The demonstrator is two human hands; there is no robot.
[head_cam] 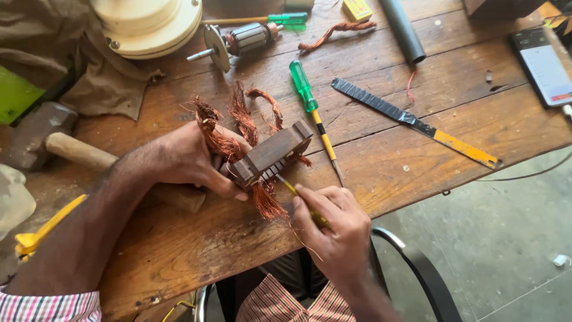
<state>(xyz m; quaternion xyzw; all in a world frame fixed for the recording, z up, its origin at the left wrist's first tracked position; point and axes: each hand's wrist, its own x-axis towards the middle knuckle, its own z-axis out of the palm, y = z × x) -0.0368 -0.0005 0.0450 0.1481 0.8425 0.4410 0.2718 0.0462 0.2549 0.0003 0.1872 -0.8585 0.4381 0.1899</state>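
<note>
Left hand (190, 160) grips the stator core (271, 155) with copper windings (238, 128); right hand (330, 217), just below the core, pinches a yellow tool (286, 185) touching its slots.

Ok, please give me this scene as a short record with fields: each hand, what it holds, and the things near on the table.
left hand: grips the dark slotted metal motor core with torn copper wire bundles
right hand: holds a thin yellow tool, tip at the core's slots
surface: worn wooden table
nearby: green-handled screwdriver, long flat file with yellow end, wooden-handled hammer
far edge: small motor rotor, grey pipe, phone
</note>
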